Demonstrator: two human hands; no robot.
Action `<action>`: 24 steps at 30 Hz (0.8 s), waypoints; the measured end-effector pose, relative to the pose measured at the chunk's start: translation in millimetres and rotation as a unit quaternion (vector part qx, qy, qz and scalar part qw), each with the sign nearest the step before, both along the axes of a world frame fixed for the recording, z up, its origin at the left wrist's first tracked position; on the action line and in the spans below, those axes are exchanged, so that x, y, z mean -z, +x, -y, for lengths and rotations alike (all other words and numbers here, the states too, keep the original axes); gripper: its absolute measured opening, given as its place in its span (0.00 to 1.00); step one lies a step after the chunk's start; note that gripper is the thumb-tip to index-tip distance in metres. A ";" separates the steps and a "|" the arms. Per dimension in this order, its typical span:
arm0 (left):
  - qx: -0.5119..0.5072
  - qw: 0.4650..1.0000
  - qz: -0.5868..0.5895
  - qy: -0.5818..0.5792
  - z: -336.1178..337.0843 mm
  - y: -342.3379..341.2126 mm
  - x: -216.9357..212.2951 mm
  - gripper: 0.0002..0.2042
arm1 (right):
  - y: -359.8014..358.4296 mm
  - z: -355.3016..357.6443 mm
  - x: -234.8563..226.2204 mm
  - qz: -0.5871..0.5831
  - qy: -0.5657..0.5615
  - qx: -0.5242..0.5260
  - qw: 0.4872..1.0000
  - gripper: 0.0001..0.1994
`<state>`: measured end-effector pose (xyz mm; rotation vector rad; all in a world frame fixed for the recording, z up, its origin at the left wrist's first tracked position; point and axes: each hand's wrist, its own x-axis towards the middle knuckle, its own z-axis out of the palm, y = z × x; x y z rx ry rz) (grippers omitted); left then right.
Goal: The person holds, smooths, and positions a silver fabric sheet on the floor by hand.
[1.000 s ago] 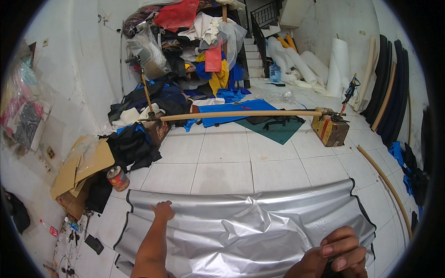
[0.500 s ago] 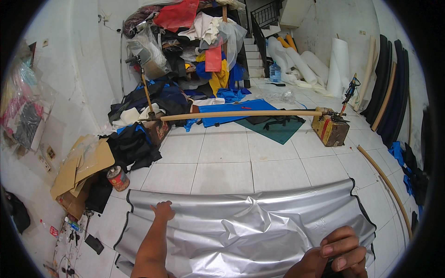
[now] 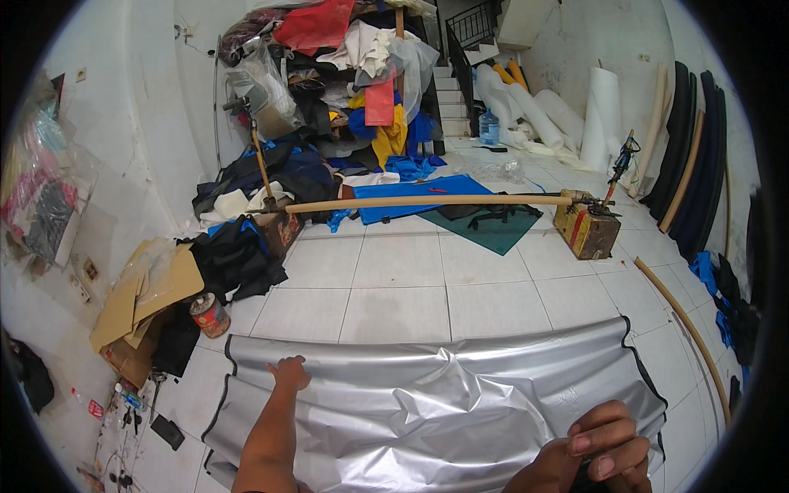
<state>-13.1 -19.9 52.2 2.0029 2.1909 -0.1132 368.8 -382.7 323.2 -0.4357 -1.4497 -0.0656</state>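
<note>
A silver sheet [image 3: 362, 411] with dark bound edges lies spread over the tiled floor in front of me, creased through its middle. My left hand [image 3: 290, 374] rests on its upper left part, the thumb and fingers apart and pressing on the material. Raised over the sheet's right side, nearer to me, is my right hand [image 3: 608, 444], with its fingers curled in toward the thumb. What those fingers hold, if anything, is hidden; a bit of something dark shows just below them.
Beyond the sheet, a long tan tube [image 3: 427, 202] spans two boxes. Behind it lie a blue sheet [image 3: 394, 212] and a dark green one. Cardboard [image 3: 152, 287] and a tin can [image 3: 209, 315] stand at left. A curved tan tube [image 3: 686, 329] lies at right.
</note>
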 end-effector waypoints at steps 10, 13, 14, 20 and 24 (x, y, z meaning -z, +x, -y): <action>0.008 1.000 0.002 0.020 -3.4 -0.3 8.0 0.29 | 15.9 -32.4 21.5 0.019 0.147 0.177 0.973 0.17; 0.009 1.000 0.006 0.015 -3.1 1.3 5.4 0.29 | 20.4 -22.6 19.0 0.052 0.125 0.153 0.979 0.16; 0.009 1.000 0.006 0.016 -3.0 2.1 4.3 0.29 | 19.7 -16.6 16.2 0.063 0.115 0.147 0.980 0.16; 0.001 1.000 0.003 0.012 -3.1 -0.9 5.7 0.29 | -0.4 -4.8 0.0 0.003 0.030 -0.001 1.000 0.19; 0.003 1.000 0.016 -0.005 2.8 7.2 -9.0 0.28 | 0.3 -5.6 -0.6 0.013 0.033 0.007 0.999 0.19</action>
